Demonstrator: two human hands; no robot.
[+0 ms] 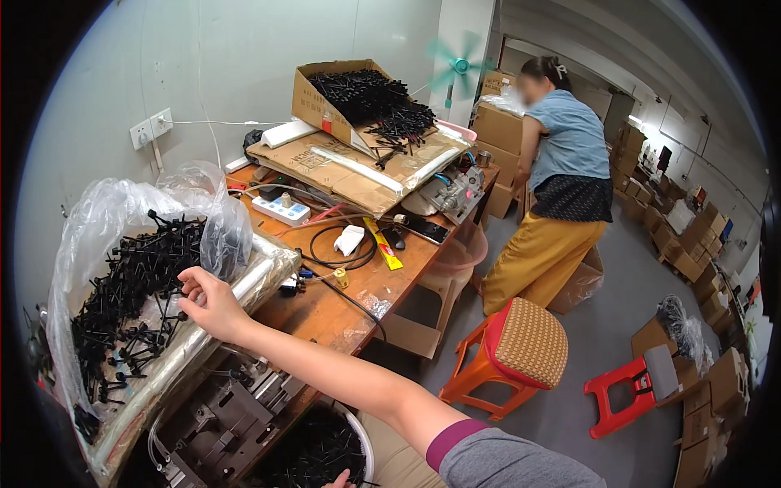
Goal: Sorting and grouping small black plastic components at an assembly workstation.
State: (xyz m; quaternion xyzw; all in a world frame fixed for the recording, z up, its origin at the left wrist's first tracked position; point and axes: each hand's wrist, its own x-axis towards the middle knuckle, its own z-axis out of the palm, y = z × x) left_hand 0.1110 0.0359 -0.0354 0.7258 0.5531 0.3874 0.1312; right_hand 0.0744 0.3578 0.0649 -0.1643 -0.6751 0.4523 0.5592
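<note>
Loosely, right fingers [201, 281] curl beside black parts [134, 285].

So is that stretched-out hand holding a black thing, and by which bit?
Can't tell: the right hand curls beside small black pieces, but no hold shows clearly.

- Dark lettering is printed on the flat cardboard sheet [325, 172].
- Small characters are printed on the open box [307, 101].
- Red marks are shown on the yellow packet [383, 244].

Wooden table [321, 319]: white power strip [281, 211], yellow packet [384, 245], phone [427, 230], brass-coloured fitting [341, 278].
</note>
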